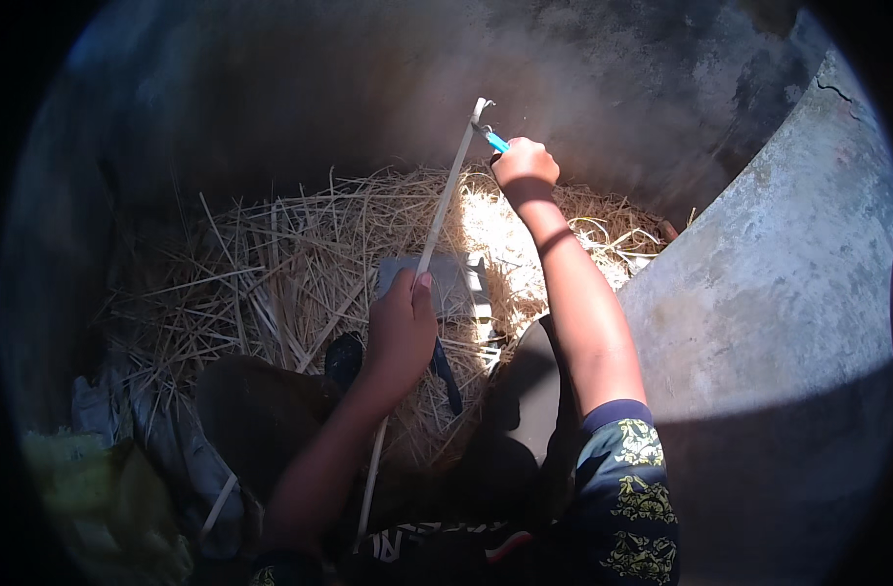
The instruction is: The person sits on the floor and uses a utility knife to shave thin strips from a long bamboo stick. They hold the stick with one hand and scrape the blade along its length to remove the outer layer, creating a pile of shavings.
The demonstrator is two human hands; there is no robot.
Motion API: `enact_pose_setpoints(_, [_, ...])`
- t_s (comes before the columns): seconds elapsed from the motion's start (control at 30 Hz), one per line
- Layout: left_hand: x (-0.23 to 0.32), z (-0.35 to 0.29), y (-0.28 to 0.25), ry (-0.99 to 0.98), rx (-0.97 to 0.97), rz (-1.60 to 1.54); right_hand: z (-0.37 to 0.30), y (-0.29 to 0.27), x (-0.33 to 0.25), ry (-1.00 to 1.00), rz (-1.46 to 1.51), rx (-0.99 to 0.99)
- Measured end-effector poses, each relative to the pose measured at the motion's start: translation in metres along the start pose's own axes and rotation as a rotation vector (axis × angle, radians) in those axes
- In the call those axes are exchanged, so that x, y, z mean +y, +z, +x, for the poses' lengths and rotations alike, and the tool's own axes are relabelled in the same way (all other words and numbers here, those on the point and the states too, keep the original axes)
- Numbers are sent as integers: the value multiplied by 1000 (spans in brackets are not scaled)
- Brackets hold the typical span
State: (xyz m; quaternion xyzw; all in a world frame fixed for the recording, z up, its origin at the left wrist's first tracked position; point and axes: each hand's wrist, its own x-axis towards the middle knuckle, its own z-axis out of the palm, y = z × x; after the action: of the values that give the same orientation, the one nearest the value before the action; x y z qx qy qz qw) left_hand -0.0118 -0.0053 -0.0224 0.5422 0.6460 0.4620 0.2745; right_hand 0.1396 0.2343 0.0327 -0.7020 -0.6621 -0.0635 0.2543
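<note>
I have the left hand (403, 327) wrapped around a long, pale stick (447, 193) up over the straw (261, 254). My right hand (526, 168) grips a blue-handled tool (498, 144) by the stick's top.

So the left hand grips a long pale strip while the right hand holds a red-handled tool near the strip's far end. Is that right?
Not quite: the tool has a blue handle, not a red one, as the head view shows. The left hand does grip the long pale strip, and the right hand does hold the tool near its far end.
</note>
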Motion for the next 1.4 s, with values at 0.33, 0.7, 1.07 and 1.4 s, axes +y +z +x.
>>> enact_pose_setpoints(0.33, [-15, 7, -16, -8, -2, -137, -46, -3, -39, -468, -66, -43])
enact_pose_setpoints(0.7, [10, -4, 9, 70, -90, -85, 6, -8, 6, -122, -70, -28])
enact_pose_setpoints(1.07, [14, -13, 15, 34, -146, -66, 21, 2, 34, -14, -76, 121])
enact_pose_setpoints(1.4, [11, -10, 14, 79, -122, -111, 31, 9, 108, 497, 186, 26])
